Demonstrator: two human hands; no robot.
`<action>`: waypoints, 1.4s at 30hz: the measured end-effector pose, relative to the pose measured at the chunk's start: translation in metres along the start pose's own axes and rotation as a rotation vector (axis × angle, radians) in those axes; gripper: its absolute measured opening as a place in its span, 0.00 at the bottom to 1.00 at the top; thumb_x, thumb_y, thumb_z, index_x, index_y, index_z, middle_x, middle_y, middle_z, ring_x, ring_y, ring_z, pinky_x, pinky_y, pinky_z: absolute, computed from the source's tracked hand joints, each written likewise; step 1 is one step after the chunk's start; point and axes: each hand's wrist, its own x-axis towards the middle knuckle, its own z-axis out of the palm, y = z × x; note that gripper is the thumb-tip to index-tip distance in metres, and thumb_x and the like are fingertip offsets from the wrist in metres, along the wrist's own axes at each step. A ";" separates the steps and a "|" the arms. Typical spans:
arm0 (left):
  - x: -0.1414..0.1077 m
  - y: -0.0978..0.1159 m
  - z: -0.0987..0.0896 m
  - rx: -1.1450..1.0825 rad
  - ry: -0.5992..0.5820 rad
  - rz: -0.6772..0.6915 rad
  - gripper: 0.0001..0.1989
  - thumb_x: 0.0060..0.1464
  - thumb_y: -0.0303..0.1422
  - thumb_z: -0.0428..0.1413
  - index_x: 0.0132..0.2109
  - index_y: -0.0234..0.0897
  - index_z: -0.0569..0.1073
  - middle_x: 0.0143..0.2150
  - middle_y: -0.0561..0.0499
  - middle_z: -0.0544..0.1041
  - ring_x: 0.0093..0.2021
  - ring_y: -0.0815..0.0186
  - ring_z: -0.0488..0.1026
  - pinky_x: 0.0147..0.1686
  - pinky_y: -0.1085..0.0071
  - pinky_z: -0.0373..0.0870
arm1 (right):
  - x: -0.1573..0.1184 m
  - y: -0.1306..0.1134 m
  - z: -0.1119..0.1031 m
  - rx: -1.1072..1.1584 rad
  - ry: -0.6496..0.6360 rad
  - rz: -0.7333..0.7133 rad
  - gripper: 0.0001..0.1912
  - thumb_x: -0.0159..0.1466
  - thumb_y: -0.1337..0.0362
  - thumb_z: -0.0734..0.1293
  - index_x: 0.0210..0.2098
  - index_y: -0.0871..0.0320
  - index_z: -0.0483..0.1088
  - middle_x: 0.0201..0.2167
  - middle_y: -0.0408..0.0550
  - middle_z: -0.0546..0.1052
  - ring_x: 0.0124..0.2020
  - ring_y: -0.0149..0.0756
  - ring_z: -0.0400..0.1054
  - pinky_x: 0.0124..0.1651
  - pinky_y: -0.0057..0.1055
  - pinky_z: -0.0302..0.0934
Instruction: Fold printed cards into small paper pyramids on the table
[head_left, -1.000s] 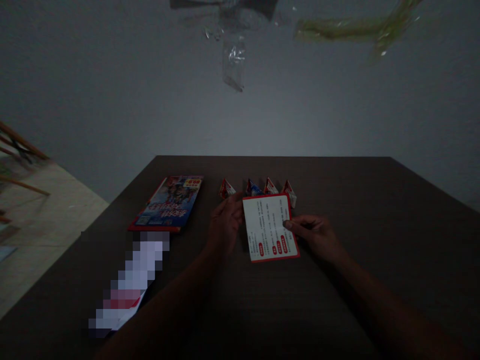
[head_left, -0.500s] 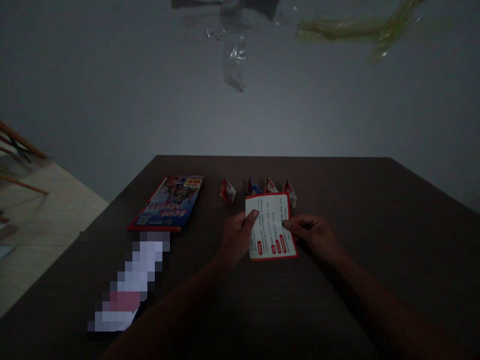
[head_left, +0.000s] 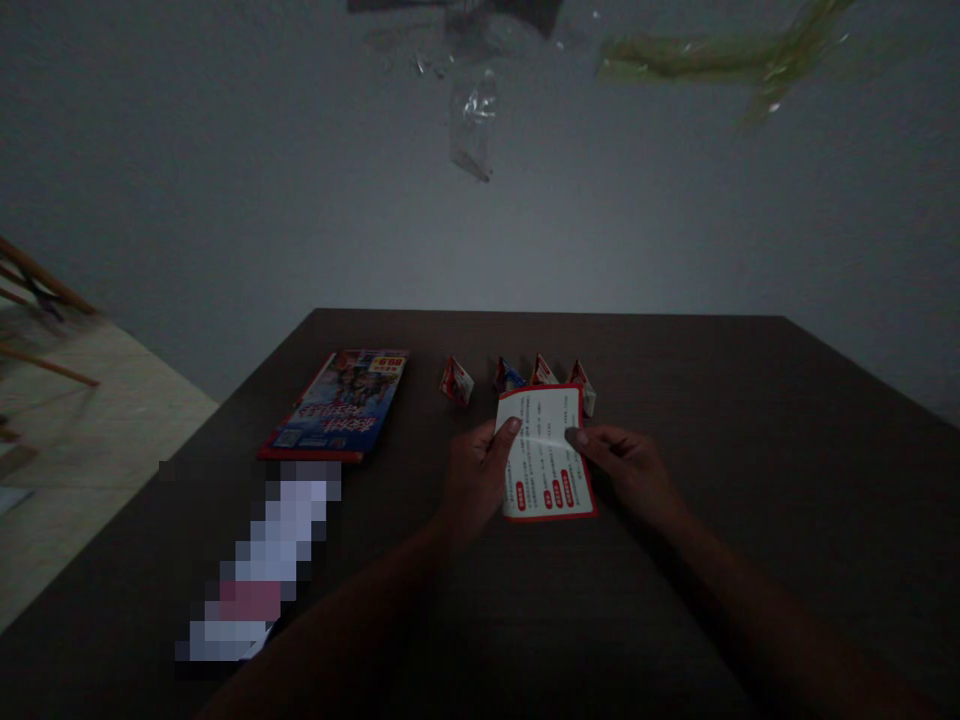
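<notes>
card: I've got a white card mid-table, rows of dark print, red rounded labels low on its face, thin red border; slightly bowed, pale sheen across the middle.
card edges: top and bottom red strips visible; left edge partly under the left hand, right edge partly under the right hand. Gap to tabletop: can't tell.
left fingers: pinching the card's left side, thumb on the printed face, the rest mostly hidden behind.
right fingers: pinching the right edge, thumb on the face; fingertips behind it hidden.
folded pieces: row just past the card. Red-and-white piece stands apart at left; blue piece, middle piece and right-end piece sit closer together, partly covered by the card in my view.
left side: blue-and-red packet lies flat; pixelated item just nearer me.
room: widest stretch of dark table is right of the right hand; narrower strip between packet and left hand. Far edge meets the grey wall.
</notes>
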 end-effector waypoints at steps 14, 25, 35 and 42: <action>-0.001 -0.005 -0.002 -0.092 -0.123 -0.073 0.18 0.52 0.45 0.57 0.39 0.33 0.76 0.31 0.46 0.80 0.28 0.63 0.77 0.25 0.71 0.72 | -0.003 0.000 0.007 0.041 0.143 0.019 0.19 0.52 0.48 0.71 0.32 0.58 0.75 0.27 0.49 0.80 0.24 0.41 0.74 0.26 0.34 0.67; 0.011 -0.007 -0.012 -0.185 -0.081 -0.201 0.15 0.45 0.40 0.62 0.36 0.32 0.77 0.29 0.47 0.80 0.25 0.63 0.76 0.24 0.70 0.72 | 0.002 0.007 -0.001 -0.097 0.146 -0.084 0.19 0.53 0.48 0.70 0.30 0.59 0.75 0.25 0.48 0.78 0.26 0.36 0.70 0.28 0.31 0.63; 0.014 -0.002 -0.020 -0.066 -0.021 -0.144 0.14 0.46 0.41 0.61 0.35 0.33 0.78 0.26 0.48 0.79 0.24 0.63 0.75 0.22 0.72 0.70 | 0.004 0.013 -0.007 -0.188 0.106 -0.091 0.17 0.56 0.50 0.68 0.27 0.59 0.73 0.24 0.46 0.76 0.24 0.33 0.67 0.27 0.29 0.58; 0.011 0.004 -0.030 0.466 0.075 0.330 0.11 0.53 0.39 0.56 0.38 0.39 0.79 0.32 0.49 0.80 0.30 0.65 0.74 0.32 0.72 0.68 | -0.002 0.004 -0.011 -0.694 0.241 -0.571 0.07 0.60 0.61 0.65 0.34 0.58 0.73 0.32 0.51 0.78 0.33 0.39 0.70 0.38 0.36 0.63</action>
